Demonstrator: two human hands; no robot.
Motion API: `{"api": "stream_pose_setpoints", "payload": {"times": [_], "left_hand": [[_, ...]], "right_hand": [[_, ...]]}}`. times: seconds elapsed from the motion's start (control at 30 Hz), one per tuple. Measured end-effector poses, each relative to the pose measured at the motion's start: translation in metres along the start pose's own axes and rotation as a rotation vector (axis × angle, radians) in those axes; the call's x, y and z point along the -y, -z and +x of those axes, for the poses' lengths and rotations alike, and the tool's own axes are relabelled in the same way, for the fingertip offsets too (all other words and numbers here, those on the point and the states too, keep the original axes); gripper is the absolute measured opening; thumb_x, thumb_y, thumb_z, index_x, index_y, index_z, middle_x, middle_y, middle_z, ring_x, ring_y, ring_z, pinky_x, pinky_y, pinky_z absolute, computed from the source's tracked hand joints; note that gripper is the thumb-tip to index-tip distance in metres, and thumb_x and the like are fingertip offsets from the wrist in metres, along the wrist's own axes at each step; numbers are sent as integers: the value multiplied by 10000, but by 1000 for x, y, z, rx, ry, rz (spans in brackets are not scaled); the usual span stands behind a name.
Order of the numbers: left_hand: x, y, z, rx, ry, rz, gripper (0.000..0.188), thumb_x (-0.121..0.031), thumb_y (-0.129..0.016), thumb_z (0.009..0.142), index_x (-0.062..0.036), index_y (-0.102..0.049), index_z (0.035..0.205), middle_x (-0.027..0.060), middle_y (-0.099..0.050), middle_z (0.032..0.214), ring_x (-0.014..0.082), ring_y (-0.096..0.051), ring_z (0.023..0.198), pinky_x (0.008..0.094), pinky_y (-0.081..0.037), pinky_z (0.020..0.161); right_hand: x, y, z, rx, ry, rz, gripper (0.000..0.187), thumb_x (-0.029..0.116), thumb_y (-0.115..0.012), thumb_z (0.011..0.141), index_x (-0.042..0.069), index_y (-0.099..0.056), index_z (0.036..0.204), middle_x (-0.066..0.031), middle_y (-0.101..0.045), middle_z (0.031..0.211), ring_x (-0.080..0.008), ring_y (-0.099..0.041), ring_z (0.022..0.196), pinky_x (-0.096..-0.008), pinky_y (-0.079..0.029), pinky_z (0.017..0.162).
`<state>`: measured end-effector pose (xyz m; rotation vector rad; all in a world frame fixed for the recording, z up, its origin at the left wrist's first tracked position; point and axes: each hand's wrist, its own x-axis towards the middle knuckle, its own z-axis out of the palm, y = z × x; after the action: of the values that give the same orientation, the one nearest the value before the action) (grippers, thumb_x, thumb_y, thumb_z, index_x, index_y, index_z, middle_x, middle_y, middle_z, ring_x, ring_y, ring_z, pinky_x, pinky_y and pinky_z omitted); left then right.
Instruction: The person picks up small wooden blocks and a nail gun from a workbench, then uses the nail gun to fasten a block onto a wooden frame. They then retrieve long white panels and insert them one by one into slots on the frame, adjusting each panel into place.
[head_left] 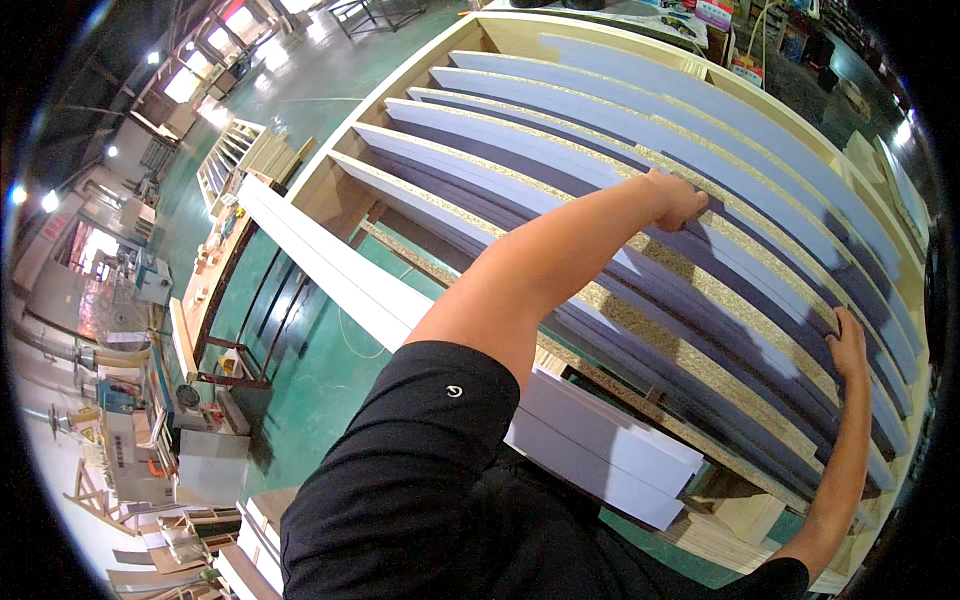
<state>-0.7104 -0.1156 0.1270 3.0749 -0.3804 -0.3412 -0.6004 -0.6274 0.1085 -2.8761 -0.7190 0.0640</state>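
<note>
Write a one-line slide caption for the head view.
Both hands, left hand and right hand, rest on upright grey panels slotted in a wooden rack.

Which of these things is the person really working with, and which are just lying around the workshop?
In hand:
- left hand, resting on the chipboard edge of a panel
- right hand, on a panel edge further along
- grey panels standing on edge
- wooden frame holding them

Lying about:
- white board beside the frame
- machines on the green floor

Woodworking factory hall, machines [140,440], stacked boards [640,200]
</note>
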Motion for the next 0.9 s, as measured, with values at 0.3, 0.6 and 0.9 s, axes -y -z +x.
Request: {"api": "stream_pose_setpoints", "payload": {"times": [0.3, 0.6, 0.9], "left_hand": [[38, 10, -21, -3, -86, 11, 548, -197, -795, 823, -103, -584, 1320, 206, -713, 1209, 415, -674, 1166, 539, -552, 956], [142, 6, -55, 62, 81, 96, 472, -168, -808, 834, -156, -677, 1287, 172, -741, 1167, 400, -684, 1133, 524, -549, 928], [137, 17, -69, 74, 223, 23, 350, -315, -770, 888, -224, -718, 1222, 136, -755, 1104, 398, -703, 1061, 531, -563, 865]], "right_hand": [[42, 27, -19, -59, 56, -155, 442, 229, -836, 825, 10, -620, 1143, -224, -644, 1127, -438, -616, 1131, -495, -488, 959], [30, 24, -14, -27, 50, -196, 479, 261, -844, 816, 7, -619, 1154, -218, -646, 1149, -435, -622, 1131, -496, -498, 947], [-25, -1, -11, -43, 0, -190, 586, 216, -844, 829, 20, -609, 1329, -211, -633, 1369, -414, -590, 1280, -480, -468, 1092]]}}
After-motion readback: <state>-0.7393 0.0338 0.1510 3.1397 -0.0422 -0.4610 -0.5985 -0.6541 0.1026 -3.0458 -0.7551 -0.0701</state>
